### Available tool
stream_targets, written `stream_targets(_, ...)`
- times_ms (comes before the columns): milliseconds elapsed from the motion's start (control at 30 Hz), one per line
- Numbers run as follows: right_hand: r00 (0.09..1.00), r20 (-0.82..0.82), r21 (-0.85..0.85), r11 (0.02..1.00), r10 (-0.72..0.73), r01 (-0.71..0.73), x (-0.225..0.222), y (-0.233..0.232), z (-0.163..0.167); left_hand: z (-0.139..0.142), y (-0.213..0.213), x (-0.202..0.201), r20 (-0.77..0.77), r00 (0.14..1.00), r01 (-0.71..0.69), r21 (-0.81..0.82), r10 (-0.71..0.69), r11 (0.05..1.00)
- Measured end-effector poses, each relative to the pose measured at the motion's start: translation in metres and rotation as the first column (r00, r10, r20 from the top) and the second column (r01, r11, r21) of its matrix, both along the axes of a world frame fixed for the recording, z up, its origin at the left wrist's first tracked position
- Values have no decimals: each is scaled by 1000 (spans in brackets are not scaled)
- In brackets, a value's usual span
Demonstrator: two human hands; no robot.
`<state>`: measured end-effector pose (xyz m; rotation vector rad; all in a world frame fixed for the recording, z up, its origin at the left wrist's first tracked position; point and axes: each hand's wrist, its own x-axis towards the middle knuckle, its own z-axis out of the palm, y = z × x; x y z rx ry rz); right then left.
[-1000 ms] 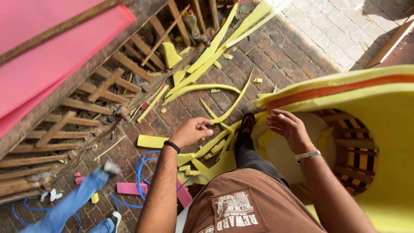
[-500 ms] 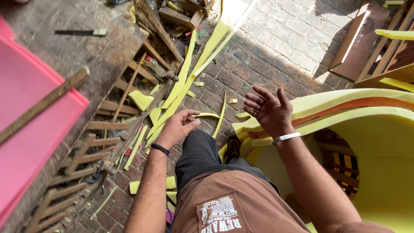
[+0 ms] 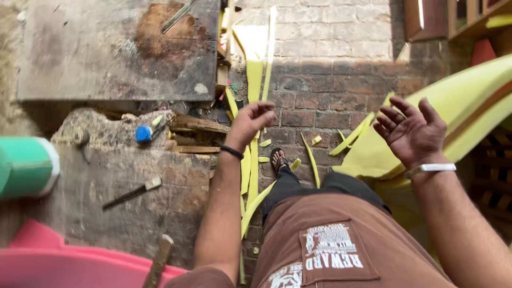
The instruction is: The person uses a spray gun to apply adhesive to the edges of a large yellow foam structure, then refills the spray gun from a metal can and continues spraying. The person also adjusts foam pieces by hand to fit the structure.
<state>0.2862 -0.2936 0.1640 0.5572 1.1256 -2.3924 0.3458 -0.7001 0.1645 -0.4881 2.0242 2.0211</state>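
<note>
The only label I can see is the patch (image 3: 332,250) sewn on my brown shorts (image 3: 373,229), low in the middle of the view, just right of my left forearm. It is a brown rectangle, slightly tilted, with stitching along its edge and pale cream print that reads upside down from where I look. A second bit of the same pale print (image 3: 282,276) shows at the bottom edge, cut off. No packages, signs or screens around me.
</note>
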Motion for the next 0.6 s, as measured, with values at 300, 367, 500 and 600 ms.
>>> stream_targets(300,972,-52,-22,973,-229,228,7,-16,11,24,-3,-71,-46,982,185,63,-182,981)
stream_targets(367,966,-26,-38,965,-259,258,-2,-17,8,20,-1,-77,-3,980,200,51,-200,978)
stream_targets(500,951,17,-79,948,-308,308,-35,-38,-9,14,-24,-99,65,979,193,39,-195,980)
stream_targets(600,949,53,-91,945,-311,315,-67,-47,-23,9,-42,-121,104,984,138,43,-141,990)
